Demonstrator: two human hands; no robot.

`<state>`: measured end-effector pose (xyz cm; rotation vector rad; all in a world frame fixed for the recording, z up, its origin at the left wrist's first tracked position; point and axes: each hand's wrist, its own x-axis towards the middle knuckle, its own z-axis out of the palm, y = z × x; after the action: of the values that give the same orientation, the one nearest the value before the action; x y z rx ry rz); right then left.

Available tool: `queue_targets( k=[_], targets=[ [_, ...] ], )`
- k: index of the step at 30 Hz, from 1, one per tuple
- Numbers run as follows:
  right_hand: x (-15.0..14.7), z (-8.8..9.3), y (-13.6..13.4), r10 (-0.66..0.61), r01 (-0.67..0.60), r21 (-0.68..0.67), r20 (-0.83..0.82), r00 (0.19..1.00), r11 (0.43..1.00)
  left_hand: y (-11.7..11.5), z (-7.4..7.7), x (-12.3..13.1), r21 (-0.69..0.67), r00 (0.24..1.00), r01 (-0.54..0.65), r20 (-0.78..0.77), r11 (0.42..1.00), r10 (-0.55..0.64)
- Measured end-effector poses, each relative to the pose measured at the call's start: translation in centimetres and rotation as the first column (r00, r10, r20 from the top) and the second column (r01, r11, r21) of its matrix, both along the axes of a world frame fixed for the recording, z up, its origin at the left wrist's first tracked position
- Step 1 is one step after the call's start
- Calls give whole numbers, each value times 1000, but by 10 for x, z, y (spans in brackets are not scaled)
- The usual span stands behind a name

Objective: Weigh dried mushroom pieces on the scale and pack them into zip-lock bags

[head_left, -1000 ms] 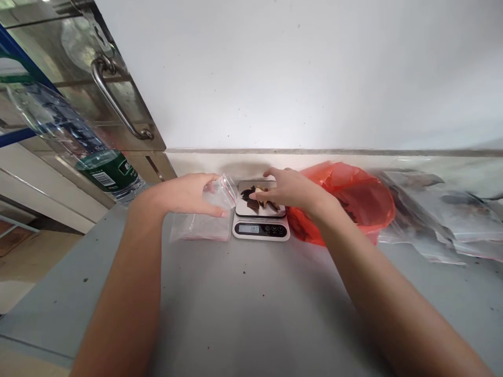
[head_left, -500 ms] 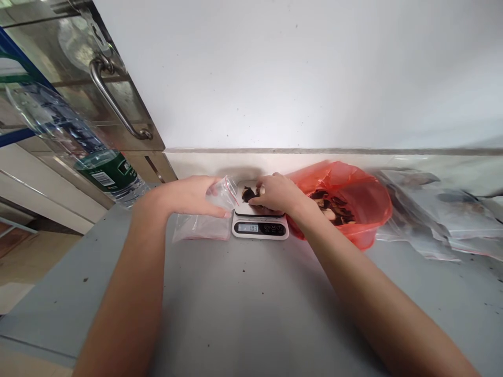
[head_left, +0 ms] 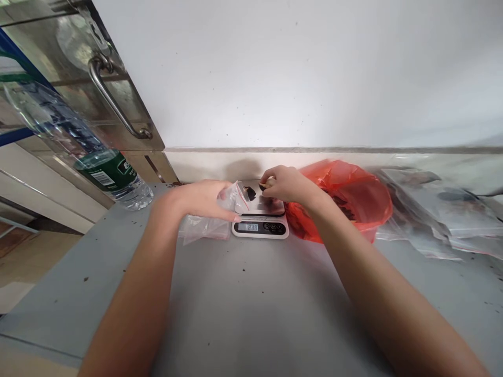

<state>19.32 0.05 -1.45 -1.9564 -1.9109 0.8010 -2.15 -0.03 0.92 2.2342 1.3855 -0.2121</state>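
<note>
Left hand [head_left: 202,200], center of frame: my fingers are closed on a small zip bag [head_left: 237,197], over the left edge of the scale [head_left: 259,231]. Right hand [head_left: 290,185], just right of center: fingertips pinched on a brown piece [head_left: 262,187] above the scale plate. Dark piece [head_left: 250,193] at the bag mouth; can't tell if inside. Display digits blurred. Red bag [head_left: 373,201] right of scale, clear bags [head_left: 467,214] far right, all on the worktop [head_left: 236,303].

Includes one scale [head_left: 260,227], one red bag [head_left: 349,178], one bottle [head_left: 74,139], one handle [head_left: 114,102], two hands [head_left: 201,199], at least four clear bags [head_left: 451,209].
</note>
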Motion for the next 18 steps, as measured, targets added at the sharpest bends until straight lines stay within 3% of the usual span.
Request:
queue_targets(
  k=[7,18],
  targets=[
    [10,9,-2,-2,-6,-59,-130,991,998,-1,2,8,14,997,-29,-75,999,30],
    [6,8,-3,42,-57,-81,-178,983,995,-1,1,8,5,995,-44,-90,999,44]
  ],
)
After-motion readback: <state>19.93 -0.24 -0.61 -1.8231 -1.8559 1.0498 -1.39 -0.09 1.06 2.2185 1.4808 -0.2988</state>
